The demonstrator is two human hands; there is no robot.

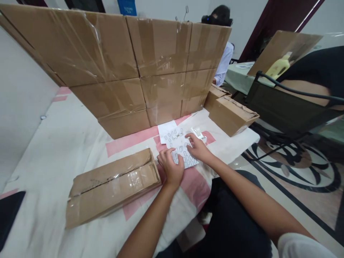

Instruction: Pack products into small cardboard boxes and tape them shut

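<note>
A white sheet (179,142) printed with rows of small outlined shapes lies on the white and pink table cover (80,143), in front of me. My left hand (171,165) rests on the sheet's near left edge, fingers curled and pinching at it. My right hand (197,147) lies on the sheet's right side, fingers bent and pressing near the small shapes. A small white object (198,133) sits just beyond my right fingers. I cannot make out whether either hand holds a small piece.
A flat taped cardboard box (113,184) lies left of my left hand. A wall of stacked cardboard boxes (139,64) stands behind the sheet. Two more boxes (231,113) sit at the right table corner. Another person (223,61) sits behind the wall. A black chair (290,104) stands right.
</note>
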